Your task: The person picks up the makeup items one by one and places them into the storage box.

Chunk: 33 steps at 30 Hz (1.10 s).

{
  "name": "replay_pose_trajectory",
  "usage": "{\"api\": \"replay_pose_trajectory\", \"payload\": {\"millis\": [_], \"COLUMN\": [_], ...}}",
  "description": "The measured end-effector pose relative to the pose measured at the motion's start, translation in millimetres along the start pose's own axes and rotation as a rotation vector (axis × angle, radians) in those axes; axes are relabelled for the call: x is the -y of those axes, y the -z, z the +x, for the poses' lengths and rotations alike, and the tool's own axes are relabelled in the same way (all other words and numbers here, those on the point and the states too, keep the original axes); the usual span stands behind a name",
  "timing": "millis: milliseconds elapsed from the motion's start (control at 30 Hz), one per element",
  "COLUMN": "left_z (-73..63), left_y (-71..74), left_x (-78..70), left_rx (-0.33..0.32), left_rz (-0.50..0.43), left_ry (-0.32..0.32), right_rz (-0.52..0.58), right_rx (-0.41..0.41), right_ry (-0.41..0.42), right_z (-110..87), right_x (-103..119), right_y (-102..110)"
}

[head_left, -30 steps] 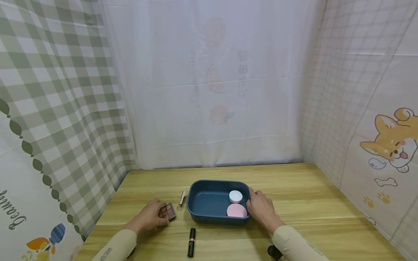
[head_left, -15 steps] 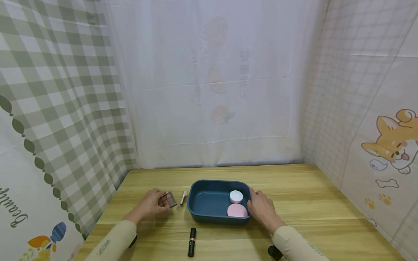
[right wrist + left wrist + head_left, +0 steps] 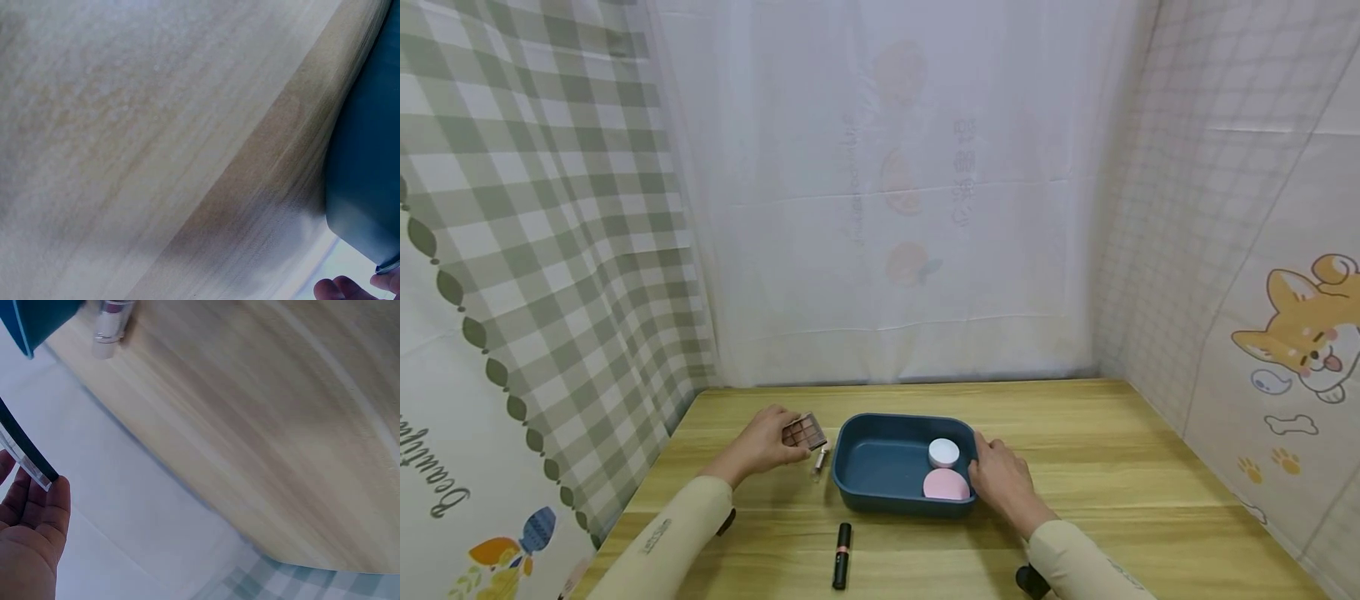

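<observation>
Raised off the table, an eyeshadow palette [image 3: 805, 432] with several brownish pans is pinched by its edge in my left hand [image 3: 767, 442]. The left wrist view shows the palette [image 3: 28, 453] edge-on between thumb and fingers. A dark blue rectangular box [image 3: 880, 475] stands to its right. My right hand [image 3: 1002, 477] grips the box's right rim; in the right wrist view only some fingertips [image 3: 344, 289] show beside the box wall [image 3: 369, 144]. Inside the box's right end lie a white round jar [image 3: 943, 452] and a pink rounded piece [image 3: 946, 484].
A small clear-and-white cosmetic tube [image 3: 820, 462] lies between the left hand and the box. Nearer the front, a black tube with a pink band [image 3: 842, 556] lies on the wooden table [image 3: 1097, 467]. Curtains [image 3: 880, 250] enclose the back and sides.
My left hand has lifted the palette and carried it away from me and slightly right, near the small tube. My right hand keeps its hold on the box, which has stayed put.
</observation>
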<state>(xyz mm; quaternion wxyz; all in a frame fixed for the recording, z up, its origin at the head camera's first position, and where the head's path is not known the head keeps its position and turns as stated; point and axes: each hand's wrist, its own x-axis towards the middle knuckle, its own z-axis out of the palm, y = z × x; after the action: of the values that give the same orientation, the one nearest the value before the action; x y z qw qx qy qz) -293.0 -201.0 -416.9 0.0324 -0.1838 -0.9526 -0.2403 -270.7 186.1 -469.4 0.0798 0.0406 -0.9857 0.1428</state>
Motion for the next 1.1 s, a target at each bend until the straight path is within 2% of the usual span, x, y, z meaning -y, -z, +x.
{"api": "replay_pose_trajectory", "payload": {"millis": [367,667,800,1100], "left_z": [20.3,30.8,34.7,44.6], "left_y": [-5.2,-13.3,-17.9,-33.1], "left_x": [-19.7,-38.0,-45.4,-64.2], "left_rx": [0.018,0.048,0.070,0.118], "left_rz": [0.019,0.026,0.019,0.043], "left_ry": [-0.095,-0.126,-0.132,-0.201], "right_rz": [0.000,-0.001,0.002,0.002], "right_rx": [0.001,-0.006,-0.018,-0.031], "right_ry": [-0.003,0.008,0.017,0.021], "right_z": [1.1,1.3,1.4,1.6], "right_x": [-5.0,-4.1,-3.2,-3.7], "right_y": [-5.8,-4.4,-4.0,-4.8]}}
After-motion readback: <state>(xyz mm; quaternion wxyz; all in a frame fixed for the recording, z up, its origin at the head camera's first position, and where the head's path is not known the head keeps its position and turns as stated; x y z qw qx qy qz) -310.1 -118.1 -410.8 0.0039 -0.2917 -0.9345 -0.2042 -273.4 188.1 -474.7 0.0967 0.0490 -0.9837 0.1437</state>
